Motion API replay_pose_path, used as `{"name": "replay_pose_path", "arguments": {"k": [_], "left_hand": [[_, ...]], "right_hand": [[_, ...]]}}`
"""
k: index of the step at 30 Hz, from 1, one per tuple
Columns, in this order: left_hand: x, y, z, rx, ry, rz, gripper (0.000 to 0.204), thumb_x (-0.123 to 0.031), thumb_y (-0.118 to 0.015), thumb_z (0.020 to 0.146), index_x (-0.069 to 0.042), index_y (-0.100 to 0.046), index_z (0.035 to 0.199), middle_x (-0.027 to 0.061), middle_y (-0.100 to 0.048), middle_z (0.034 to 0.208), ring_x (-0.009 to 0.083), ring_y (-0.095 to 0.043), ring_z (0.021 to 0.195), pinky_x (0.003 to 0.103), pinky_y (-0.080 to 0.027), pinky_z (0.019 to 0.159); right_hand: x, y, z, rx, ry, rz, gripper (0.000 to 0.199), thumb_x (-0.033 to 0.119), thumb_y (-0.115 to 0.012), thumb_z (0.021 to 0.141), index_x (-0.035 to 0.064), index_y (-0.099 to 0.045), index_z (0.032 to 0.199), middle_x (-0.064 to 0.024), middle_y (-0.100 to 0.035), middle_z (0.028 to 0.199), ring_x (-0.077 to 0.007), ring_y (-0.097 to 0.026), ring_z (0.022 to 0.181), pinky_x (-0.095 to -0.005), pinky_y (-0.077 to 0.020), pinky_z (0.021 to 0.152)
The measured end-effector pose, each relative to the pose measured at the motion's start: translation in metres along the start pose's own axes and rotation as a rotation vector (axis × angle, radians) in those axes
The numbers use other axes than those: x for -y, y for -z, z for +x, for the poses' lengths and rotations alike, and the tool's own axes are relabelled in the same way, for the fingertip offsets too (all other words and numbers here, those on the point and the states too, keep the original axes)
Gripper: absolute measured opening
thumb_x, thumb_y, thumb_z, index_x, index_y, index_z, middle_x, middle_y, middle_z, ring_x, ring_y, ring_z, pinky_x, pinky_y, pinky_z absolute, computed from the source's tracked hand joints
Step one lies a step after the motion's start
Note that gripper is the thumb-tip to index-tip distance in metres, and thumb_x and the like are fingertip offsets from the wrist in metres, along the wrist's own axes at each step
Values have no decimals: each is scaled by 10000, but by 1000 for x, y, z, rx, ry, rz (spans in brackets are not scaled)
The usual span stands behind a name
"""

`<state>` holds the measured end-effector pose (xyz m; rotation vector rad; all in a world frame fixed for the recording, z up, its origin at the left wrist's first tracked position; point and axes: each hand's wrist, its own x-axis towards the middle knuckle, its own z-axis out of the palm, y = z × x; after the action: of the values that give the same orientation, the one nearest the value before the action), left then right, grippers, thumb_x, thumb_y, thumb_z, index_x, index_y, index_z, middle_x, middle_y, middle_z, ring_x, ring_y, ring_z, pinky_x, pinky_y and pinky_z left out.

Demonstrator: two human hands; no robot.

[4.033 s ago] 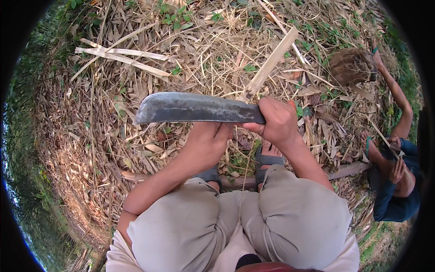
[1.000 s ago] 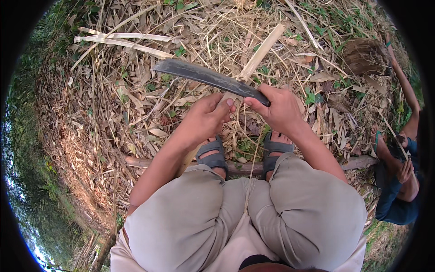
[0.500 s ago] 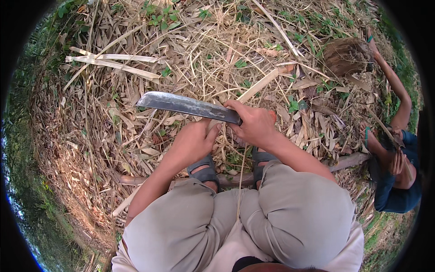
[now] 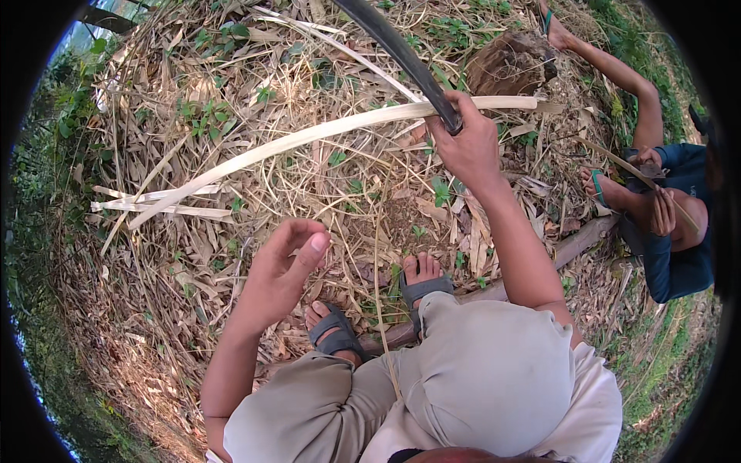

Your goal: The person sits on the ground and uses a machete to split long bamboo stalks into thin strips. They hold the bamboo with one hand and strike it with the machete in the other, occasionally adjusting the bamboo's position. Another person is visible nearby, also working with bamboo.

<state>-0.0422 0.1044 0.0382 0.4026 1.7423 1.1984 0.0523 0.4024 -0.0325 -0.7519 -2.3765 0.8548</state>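
Note:
My right hand (image 4: 469,143), reaching forward, is closed round the handle of a machete (image 4: 409,62), whose dark blade points away and to the left. A long pale strip, seemingly bamboo (image 4: 289,141), crosses behind the blade and past the fingers of that hand, its left end hanging low. Whether the fingers also grip the strip I cannot tell. Closer to me and to the left, my left hand (image 4: 284,266) is in the air with fingers loosely bent, thumb apart and nothing visible in it. A thin strand (image 4: 378,285) runs between my sandalled feet to my lap.
Several pale strips (image 4: 177,208) lie on dry leaves at the left. A cut stump (image 4: 509,65) stands at the far right, and a thin log (image 4: 575,241) lies by my feet. At the right another person (image 4: 679,208) sits, holding a narrow strip with both hands.
My right hand has moved forward and right, and the machete has swung from pointing left to pointing away. My left hand has come apart from it. The long pale strip now stretches across the view.

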Motion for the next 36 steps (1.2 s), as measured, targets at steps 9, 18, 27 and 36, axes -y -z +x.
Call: {"name": "replay_pose_path", "arguments": {"k": [9,18,27,36], "left_hand": [[-162,-12,89,-497,-890,-574,647,-497,-412,980,106,-347,1204,305,-494,1189,422,-480,1242,508,-377,1112],[-272,-20,108,254,-1116,-712,293,-294,-350,972,-34,-373,841,115,-444,671,183,-450,591,357,-376,583],[-306,-93,115,-215,-1298,-589,303,-267,-337,989,-63,-363,766,81,-416,618,159,-411,543,334,-339,529],[-303,-118,116,-507,-1349,-503,348,-240,-324,1005,-92,-354,692,48,-387,566,134,-371,495,311,-301,475]], "right_hand": [[-28,39,47,-170,-60,92,322,302,-749,857,38,-652,1014,-93,-625,651,-208,-619,581,-346,-468,579],[-53,83,97,-335,-114,245,371,367,-728,870,45,-662,1042,-12,-570,604,-103,-545,554,-301,-431,546],[-78,93,28,-300,-422,329,445,234,-631,909,-5,-479,1251,-43,-608,732,-118,-559,610,-297,-464,585],[-15,115,-30,-210,-120,199,354,241,-456,1035,-18,-455,1276,-93,-587,721,-195,-583,609,-345,-463,576]]}}
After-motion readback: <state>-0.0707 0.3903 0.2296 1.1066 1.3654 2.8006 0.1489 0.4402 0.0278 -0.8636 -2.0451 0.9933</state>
